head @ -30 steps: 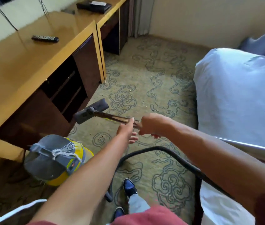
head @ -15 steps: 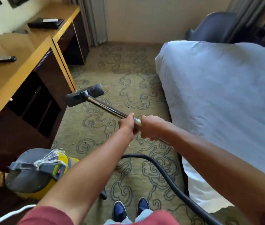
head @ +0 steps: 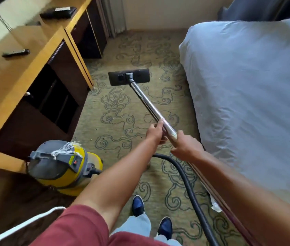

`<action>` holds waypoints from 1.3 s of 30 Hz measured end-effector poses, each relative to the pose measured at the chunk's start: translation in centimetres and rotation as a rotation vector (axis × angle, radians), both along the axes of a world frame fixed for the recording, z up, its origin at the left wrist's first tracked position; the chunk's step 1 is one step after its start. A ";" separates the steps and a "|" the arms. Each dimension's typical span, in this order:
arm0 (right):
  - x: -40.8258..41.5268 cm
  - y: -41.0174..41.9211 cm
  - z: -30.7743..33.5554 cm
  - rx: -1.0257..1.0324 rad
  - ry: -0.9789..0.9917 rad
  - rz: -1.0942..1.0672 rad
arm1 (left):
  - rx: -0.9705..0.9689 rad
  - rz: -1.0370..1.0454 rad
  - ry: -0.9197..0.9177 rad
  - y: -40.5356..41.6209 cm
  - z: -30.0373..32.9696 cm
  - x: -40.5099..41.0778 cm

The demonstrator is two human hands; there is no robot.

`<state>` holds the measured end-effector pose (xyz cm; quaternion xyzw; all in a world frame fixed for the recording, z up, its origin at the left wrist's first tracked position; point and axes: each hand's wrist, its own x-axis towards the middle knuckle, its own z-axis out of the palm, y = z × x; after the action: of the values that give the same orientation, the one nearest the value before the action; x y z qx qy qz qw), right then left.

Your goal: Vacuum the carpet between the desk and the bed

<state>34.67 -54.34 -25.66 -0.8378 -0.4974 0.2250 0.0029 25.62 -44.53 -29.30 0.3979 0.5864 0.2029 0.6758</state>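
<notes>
The carpet [head: 123,110] is a dull olive green with curling blue-grey cloud swirls, flecked with small bits of pale litter. It runs as a strip from the person's blue shoes [head: 138,205] up to the cream wall and the curtain [head: 108,15], with the wooden desk [head: 25,71] along its left edge and the bed [head: 247,96], under a pale bluish cover, along its right.

The flat black floor head [head: 129,77] lies on the carpet partway up that strip, nearer the desk's far leg than the bed. A shiny metal tube [head: 149,103] slants back from it to the person's hands. The left hand [head: 154,133] grips the tube, fingers curled under it and thumb lying along its top. The right hand [head: 185,146] holds the tube's near end just behind, fingers wrapped round it. A black hose [head: 190,189] trails across the carpet beside the bed.

The yellow vacuum canister [head: 62,167] with its grey lid stands on the carpet against the desk's near corner. On the desk top lie a remote control [head: 15,53] and, farther along, a dark folder [head: 58,12].
</notes>
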 end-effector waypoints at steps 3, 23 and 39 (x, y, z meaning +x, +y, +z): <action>-0.9 -2.0 -3.5 0.005 0.052 -0.013 | 0.165 -0.183 0.356 -0.1 -3.8 -4.7; -9.7 6.8 -25.6 0.009 0.287 -0.048 | 0.461 -0.908 1.574 14.4 -25.5 -26.7; -17.1 14.4 -36.7 -0.048 0.358 0.023 | 0.318 -0.926 1.778 23.1 -34.7 -42.2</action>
<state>17.55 -39.99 -62.33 -0.7784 -0.4929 0.3825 0.0689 -16.60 -21.46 -64.03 0.6781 0.6311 -0.3729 -0.0540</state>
